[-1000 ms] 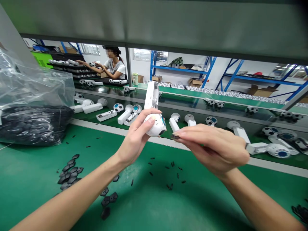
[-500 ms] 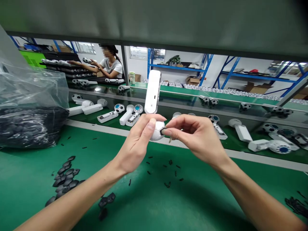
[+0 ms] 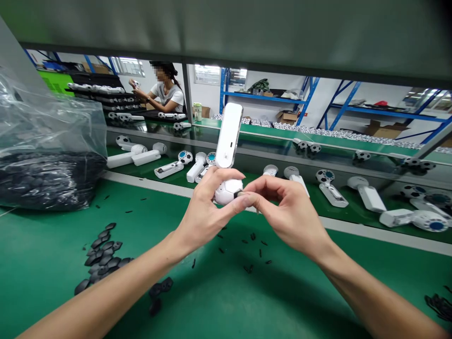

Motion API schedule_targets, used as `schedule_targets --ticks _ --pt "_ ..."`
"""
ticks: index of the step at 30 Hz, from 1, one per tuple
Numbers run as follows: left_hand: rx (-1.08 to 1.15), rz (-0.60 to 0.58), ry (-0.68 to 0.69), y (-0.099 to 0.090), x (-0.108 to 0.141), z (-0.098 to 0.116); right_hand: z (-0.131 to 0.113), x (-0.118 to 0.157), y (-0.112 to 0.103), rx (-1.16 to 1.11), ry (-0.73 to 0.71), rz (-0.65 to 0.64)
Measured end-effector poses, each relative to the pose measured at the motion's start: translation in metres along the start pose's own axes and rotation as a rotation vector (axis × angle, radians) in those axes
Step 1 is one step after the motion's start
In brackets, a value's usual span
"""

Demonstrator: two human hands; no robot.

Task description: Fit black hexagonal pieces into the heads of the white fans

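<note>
My left hand (image 3: pixel 203 216) is closed round the ball-shaped head of a white device (image 3: pixel 229 134), whose long flat handle points up. Its thumb reaches across toward my right fingertips. My right hand (image 3: pixel 294 207) pinches a small black piece (image 3: pixel 239 193) against the right side of that white head; the fingers hide most of the piece. On the green table below lie thin black strips (image 3: pixel 253 236). A heap of black pentagon-shaped pieces (image 3: pixel 104 259) lies to the left, and a few more black pieces (image 3: pixel 160 287) are near my left forearm.
Beyond the pale rail, white devices with football-patterned heads (image 3: pixel 325 176) lie along a green belt. A clear bag of black pieces (image 3: pixel 45 183) stands at left. Black strips (image 3: pixel 439 303) lie far right. A grey shelf (image 3: pixel 226 37) hangs overhead. A co-worker (image 3: pixel 165 96) sits behind.
My left thumb has slid from the top of the white head to its lower side, near my right fingertips. The view has shifted slightly. The co-worker's arm has drawn back from the trays.
</note>
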State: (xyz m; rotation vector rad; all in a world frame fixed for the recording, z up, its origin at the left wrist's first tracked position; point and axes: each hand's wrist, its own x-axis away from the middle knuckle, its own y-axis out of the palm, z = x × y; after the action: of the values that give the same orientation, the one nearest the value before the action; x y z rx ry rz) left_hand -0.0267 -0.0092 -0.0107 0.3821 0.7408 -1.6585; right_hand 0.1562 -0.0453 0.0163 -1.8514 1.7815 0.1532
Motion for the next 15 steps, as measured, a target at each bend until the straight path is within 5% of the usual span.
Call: schedule_targets --ticks 10,15 --pt "0.178 -0.021 -0.055 0.003 -0.006 -0.004 -0.016 0.001 -0.009 0.023 0.003 -0.105" --pt "0.483 0.043 -0.216 0.005 -0.017 -0.012 -0.021 0.014 -0.005 0.157 -0.059 0.091"
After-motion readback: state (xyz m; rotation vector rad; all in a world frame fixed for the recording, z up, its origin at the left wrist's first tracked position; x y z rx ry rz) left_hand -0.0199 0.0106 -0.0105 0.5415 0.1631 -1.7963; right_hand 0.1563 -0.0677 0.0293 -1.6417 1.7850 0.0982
